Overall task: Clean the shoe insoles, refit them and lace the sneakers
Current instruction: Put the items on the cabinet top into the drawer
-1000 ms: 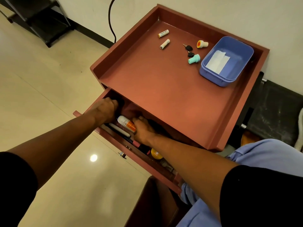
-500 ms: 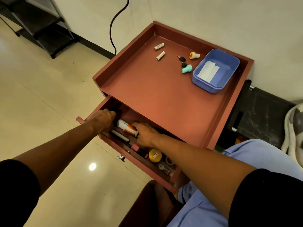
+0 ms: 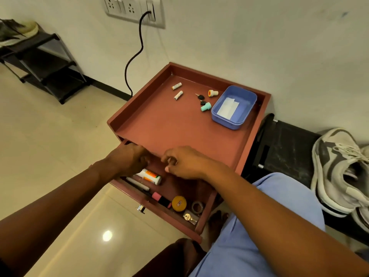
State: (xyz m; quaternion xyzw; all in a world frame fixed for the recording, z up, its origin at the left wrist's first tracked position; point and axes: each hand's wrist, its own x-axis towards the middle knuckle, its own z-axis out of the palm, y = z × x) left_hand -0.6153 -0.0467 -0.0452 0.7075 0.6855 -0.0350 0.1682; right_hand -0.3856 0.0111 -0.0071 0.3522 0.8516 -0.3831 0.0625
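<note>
I am viewing from above a red-brown cabinet (image 3: 159, 126) standing against the wall, its top surface ringed by a raised lip on the left, back and right; the front edge is lying open above a pulled-out drawer (image 3: 175, 214). The middle and front of the surface are offering free room. At the back are lying two batteries (image 3: 177, 90), keys (image 3: 200, 98), an orange-capped stamp (image 3: 212, 93), a teal stamp (image 3: 205, 107) and a blue tub (image 3: 234, 107) holding a white paper.

Inside the drawer I am seeing a white-and-orange tube (image 3: 150, 176), pens (image 3: 137, 184), a pink-capped marker (image 3: 160, 199), a yellow tape measure (image 3: 179, 203), a tape roll (image 3: 197, 207) and a key (image 3: 188, 217). A black cable (image 3: 135, 54) is hanging from the wall socket behind the cabinet; a black rack (image 3: 44, 64) is standing far left.

The left hand (image 3: 127, 159) is hovering over the drawer's rear left corner with its grip curled inward; I cannot tell whether it is enclosing anything. The right hand (image 3: 185, 162) is hovering at the surface's front edge, grip loosely curled and holding nothing.

The grey-and-white sneakers (image 3: 339, 172) are lying on a black bench (image 3: 285, 148) to the right of the cabinet, well apart from both hands, laces loose.
</note>
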